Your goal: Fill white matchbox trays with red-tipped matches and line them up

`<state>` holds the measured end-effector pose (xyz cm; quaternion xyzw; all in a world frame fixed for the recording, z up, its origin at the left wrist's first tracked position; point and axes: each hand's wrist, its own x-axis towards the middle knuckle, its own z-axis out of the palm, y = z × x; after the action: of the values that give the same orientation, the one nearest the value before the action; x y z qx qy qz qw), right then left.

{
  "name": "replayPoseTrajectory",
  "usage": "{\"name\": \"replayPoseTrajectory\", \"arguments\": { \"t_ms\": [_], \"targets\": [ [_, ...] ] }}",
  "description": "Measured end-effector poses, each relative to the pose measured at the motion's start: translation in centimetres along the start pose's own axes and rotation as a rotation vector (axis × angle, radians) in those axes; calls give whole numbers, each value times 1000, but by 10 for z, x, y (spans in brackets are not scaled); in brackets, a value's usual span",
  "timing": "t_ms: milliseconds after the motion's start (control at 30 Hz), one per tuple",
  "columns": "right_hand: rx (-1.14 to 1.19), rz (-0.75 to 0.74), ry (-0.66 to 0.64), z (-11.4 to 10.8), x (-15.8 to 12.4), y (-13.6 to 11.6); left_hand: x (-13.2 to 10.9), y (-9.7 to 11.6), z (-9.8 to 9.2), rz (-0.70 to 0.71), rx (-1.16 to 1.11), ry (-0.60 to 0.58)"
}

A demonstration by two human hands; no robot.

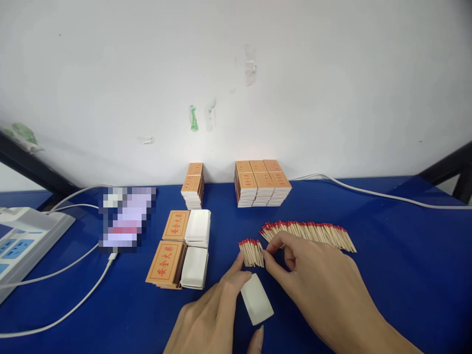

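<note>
My left hand (217, 309) holds a small white matchbox tray (257, 299) between thumb and fingers, low on the blue table (387, 275). My right hand (317, 280) pinches at a small bunch of red-tipped matches (251, 251) lying just beyond the tray. A long row of loose matches (313, 233) lies behind the right hand.
Orange matchbox sleeves (167, 260) and white inner trays (195, 265) sit in small stacks to the left. Stacked matchboxes (261, 183) and a narrower stack (193, 186) stand by the wall. A power strip (25, 241), white cables and a blurred-out object (125, 219) lie at far left.
</note>
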<state>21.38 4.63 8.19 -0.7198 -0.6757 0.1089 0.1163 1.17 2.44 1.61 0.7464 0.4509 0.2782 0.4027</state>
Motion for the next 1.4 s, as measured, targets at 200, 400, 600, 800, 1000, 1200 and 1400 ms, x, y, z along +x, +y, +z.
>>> {"name": "replayPoseTrajectory", "arguments": {
  "t_ms": [200, 400, 600, 800, 1000, 1200, 1400],
  "targets": [
    [54, 30, -57, 0, -1, -2, 2, -1, 4, -27, -44, -3],
    [87, 23, -70, -1, 1, -3, 3, -1, 2, -30, -49, -2],
    [11, 57, -88, -1, 2, 3, 2, -1, 2, -22, -45, -3],
    [5, 32, -117, 0, -1, 3, 3, -4, 4, -8, -55, 10],
    [34, 14, -122, 1, 0, -1, 8, -10, 7, 2, -52, 11],
    [33, 17, -134, 1, 0, -2, 7, -12, 7, 1, -28, 17],
    [28, -15, -70, 1, 0, 2, 5, -12, 8, 32, 19, 31]
  ]
}}
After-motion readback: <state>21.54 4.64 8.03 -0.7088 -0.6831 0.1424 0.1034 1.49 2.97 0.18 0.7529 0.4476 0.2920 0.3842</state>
